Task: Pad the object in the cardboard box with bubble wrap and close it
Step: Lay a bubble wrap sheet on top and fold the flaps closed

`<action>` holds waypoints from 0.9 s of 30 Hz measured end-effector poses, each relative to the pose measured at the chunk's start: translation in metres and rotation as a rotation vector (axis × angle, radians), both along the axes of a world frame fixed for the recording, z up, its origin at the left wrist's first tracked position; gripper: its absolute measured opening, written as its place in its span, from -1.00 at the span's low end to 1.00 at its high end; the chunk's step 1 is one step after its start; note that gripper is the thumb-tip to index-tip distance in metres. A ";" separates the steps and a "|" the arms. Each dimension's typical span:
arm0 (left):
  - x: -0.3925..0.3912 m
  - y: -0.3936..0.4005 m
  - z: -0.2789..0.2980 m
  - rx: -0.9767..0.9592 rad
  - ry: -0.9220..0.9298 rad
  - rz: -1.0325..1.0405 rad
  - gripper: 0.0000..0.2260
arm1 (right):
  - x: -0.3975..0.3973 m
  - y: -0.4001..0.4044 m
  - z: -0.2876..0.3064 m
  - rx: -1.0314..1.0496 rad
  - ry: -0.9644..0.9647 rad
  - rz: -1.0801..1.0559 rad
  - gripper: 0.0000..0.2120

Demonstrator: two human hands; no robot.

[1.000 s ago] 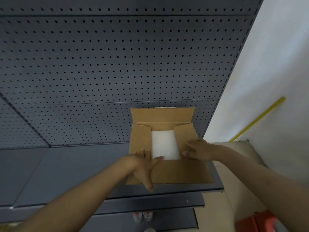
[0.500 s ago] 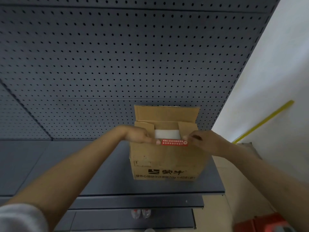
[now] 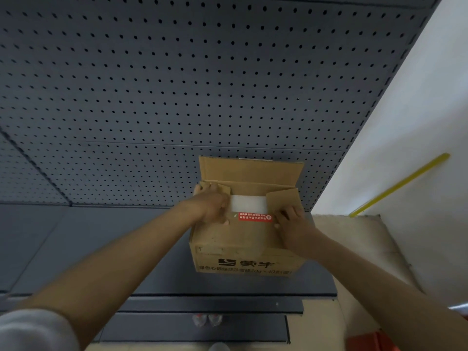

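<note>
Matt brown cardboard box [image 3: 243, 239], glossy red sticker [image 3: 254, 217], matt perforated metal panel [image 3: 177, 84]

Brown cardboard box [image 3: 243, 247] upright on dark shelf [image 3: 126, 249], printed logo and text on near wall, red label [image 3: 255, 217] at top edge. Far flap stands up; both side flaps folded inward, near flap partly raised. White bubble wrap [image 3: 248, 205] visible inside, between side flaps.
</note>
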State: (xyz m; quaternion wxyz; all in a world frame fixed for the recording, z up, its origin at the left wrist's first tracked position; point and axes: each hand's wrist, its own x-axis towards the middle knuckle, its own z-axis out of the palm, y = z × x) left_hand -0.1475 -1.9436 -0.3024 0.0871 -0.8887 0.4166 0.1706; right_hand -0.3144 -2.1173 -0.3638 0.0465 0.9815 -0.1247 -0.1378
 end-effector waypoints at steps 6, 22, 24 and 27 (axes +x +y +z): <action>-0.002 -0.024 0.006 0.068 -0.480 -0.107 0.40 | 0.016 0.005 0.019 -0.055 -0.083 0.038 -0.44; 0.003 -0.028 0.001 0.015 -0.178 -0.160 0.05 | 0.053 0.007 0.040 0.128 -0.241 -0.024 -0.04; 0.005 -0.023 0.003 -0.062 0.026 -0.153 0.04 | 0.045 0.007 0.033 0.249 -0.096 -0.034 -0.38; 0.011 -0.016 0.000 -0.064 0.225 -0.147 -0.03 | 0.044 0.006 0.010 0.254 -0.082 -0.069 -0.23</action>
